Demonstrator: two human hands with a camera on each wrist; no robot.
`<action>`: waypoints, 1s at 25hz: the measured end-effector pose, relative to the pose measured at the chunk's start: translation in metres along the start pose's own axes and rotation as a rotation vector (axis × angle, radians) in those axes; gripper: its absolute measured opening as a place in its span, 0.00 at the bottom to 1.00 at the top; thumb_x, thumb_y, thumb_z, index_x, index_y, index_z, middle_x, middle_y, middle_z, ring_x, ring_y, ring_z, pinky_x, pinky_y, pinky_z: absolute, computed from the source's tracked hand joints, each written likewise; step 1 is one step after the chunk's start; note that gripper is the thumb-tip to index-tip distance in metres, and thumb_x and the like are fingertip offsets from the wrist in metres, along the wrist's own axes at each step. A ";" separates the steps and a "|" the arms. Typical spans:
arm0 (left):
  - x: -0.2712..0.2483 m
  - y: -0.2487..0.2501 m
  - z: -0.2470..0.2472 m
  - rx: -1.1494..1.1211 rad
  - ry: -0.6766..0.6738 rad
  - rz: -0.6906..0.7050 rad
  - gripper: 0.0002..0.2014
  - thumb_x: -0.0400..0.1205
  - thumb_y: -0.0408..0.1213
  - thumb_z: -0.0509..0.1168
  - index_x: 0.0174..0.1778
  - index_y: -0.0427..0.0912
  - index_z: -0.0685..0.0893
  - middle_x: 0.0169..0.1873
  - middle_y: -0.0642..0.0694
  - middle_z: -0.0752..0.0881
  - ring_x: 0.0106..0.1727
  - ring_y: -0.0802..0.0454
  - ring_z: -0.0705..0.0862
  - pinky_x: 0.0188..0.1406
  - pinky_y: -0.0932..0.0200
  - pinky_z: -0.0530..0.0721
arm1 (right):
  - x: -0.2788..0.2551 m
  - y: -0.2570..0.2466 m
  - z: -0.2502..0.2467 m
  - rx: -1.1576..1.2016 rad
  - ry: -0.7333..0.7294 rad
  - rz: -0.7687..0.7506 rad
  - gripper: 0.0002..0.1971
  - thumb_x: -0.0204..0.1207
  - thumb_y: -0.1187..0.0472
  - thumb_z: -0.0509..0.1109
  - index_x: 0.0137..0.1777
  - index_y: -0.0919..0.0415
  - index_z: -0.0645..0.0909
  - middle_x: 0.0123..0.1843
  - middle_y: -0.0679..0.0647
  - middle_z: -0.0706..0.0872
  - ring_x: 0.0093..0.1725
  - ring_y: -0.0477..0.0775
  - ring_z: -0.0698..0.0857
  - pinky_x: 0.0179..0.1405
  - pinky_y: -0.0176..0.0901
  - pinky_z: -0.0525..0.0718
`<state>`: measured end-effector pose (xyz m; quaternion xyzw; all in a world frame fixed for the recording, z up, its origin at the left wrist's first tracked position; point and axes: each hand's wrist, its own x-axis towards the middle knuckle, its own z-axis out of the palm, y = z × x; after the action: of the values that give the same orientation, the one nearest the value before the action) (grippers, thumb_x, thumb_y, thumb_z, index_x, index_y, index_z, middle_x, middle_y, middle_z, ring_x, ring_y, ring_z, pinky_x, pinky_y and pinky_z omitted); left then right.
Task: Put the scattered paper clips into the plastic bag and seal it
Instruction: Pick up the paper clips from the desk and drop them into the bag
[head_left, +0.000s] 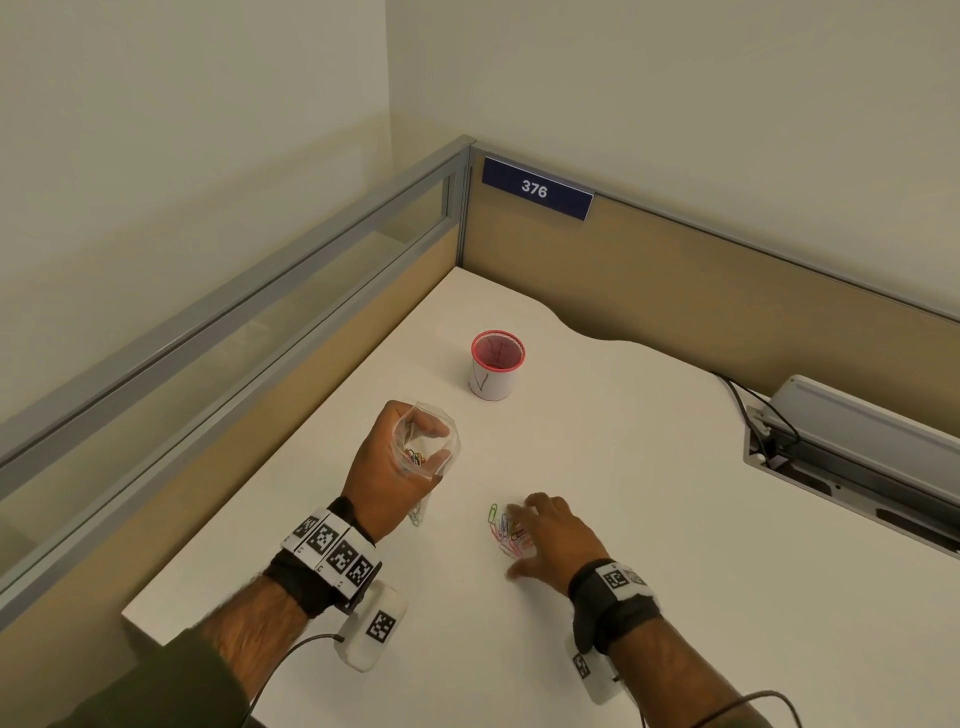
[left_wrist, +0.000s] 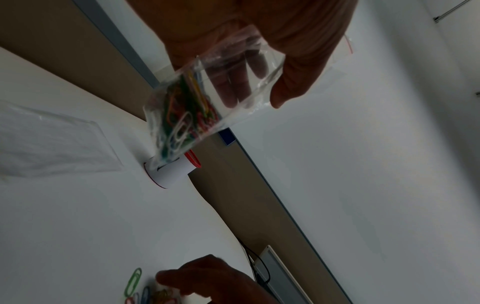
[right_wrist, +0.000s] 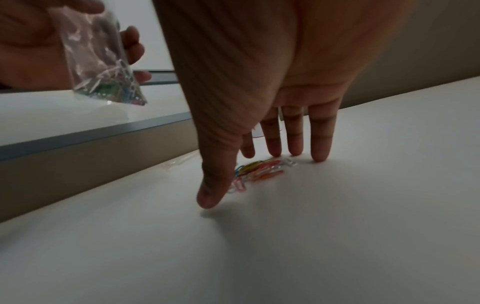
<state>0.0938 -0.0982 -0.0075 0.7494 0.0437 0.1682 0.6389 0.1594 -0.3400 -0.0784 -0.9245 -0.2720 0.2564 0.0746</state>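
My left hand (head_left: 400, 462) holds a clear plastic bag (head_left: 431, 447) above the white desk, fingers and thumb curled round its open mouth. Coloured paper clips (left_wrist: 179, 115) fill the bag's bottom (right_wrist: 111, 86). A small pile of coloured paper clips (head_left: 506, 530) lies on the desk to the right. My right hand (head_left: 545, 540) hovers spread over that pile (right_wrist: 259, 169), straight fingertips (right_wrist: 318, 154) touching the desk beyond it and the thumb on the near side. In the left wrist view, the pile (left_wrist: 145, 292) sits low, with a green clip to its left.
A red-rimmed white cup (head_left: 496, 366) stands farther back on the desk (head_left: 675, 493). Partition walls close the left and far sides. A cable tray (head_left: 852, 452) with wires sits at the right. A flat clear sheet (left_wrist: 52, 142) lies on the desk.
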 end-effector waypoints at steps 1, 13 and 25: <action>0.000 0.000 0.000 0.003 0.003 0.004 0.21 0.72 0.19 0.75 0.50 0.48 0.77 0.52 0.43 0.86 0.57 0.55 0.86 0.62 0.67 0.81 | 0.002 -0.004 0.003 -0.034 0.007 -0.010 0.36 0.67 0.45 0.77 0.74 0.48 0.70 0.72 0.51 0.70 0.71 0.57 0.69 0.62 0.54 0.81; 0.002 -0.001 -0.002 -0.047 0.009 -0.013 0.18 0.70 0.25 0.74 0.50 0.46 0.77 0.53 0.41 0.86 0.59 0.51 0.85 0.63 0.64 0.81 | 0.028 -0.018 0.013 -0.173 0.183 -0.024 0.06 0.81 0.64 0.61 0.53 0.62 0.78 0.54 0.59 0.79 0.54 0.61 0.80 0.41 0.49 0.78; 0.005 -0.005 0.004 -0.051 -0.004 -0.063 0.20 0.73 0.19 0.74 0.50 0.44 0.77 0.54 0.38 0.85 0.61 0.48 0.85 0.59 0.62 0.84 | 0.032 -0.007 -0.003 -0.056 0.184 0.075 0.08 0.80 0.65 0.62 0.51 0.63 0.82 0.54 0.60 0.85 0.53 0.60 0.84 0.49 0.45 0.79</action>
<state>0.1007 -0.0992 -0.0119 0.7314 0.0619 0.1477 0.6629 0.1811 -0.3168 -0.0885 -0.9554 -0.2362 0.1653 0.0636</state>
